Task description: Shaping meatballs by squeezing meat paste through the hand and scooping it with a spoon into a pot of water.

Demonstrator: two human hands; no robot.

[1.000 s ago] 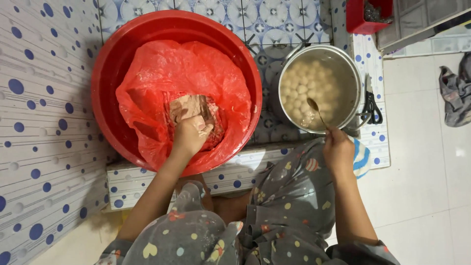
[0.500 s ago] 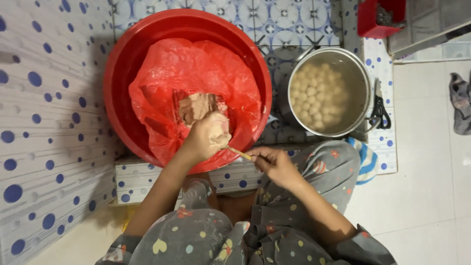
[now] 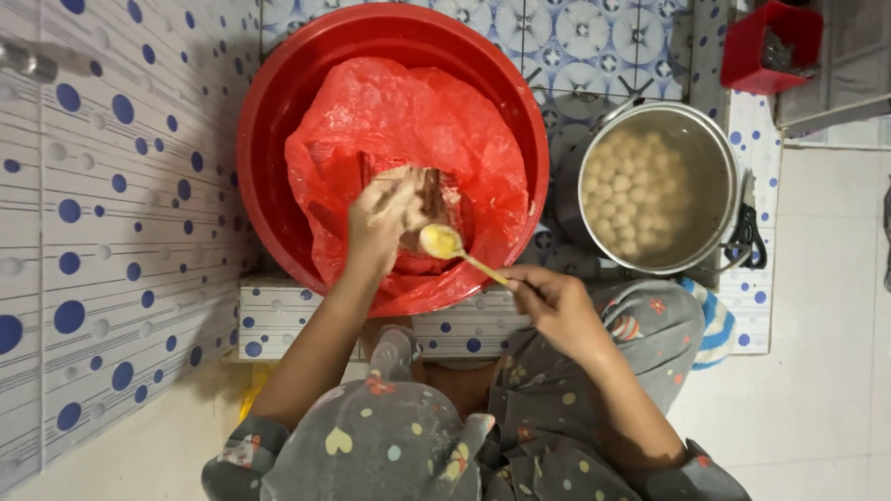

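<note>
Left hand (image 3: 382, 215) sits inside the red plastic bag (image 3: 408, 139), its grip curled around a lump of brownish paste (image 3: 429, 199) — fingers smeared with it. Right hand (image 3: 549, 301) pinches the thin handle of a spoon (image 3: 445, 244), grip pressed together on the handle end; the spoon bowl carries a pale yellowish blob and hangs just beside the left hand, over the bag's opening.

Change from earlier frames: a second ago the right hand was out at the steel pot (image 3: 654, 190) with the spoon over the balls; half a second ago it had swung back beside the left wrist; now the spoon bowl is up at the left hand's fingers. Left hand has stayed in the bag throughout, only shifting slightly.

Outward: the bag lines a big red basin (image 3: 278, 139) resting on a tiled ledge (image 3: 288, 315) with blue dots. Steel pot stands just beside the basin on the right, full of pale round balls (image 3: 631, 195) in liquid. Small red box (image 3: 770, 46) at top right, well apart. Person sits low, knees in grey patterned pyjamas (image 3: 390, 445) below the basin.
</note>
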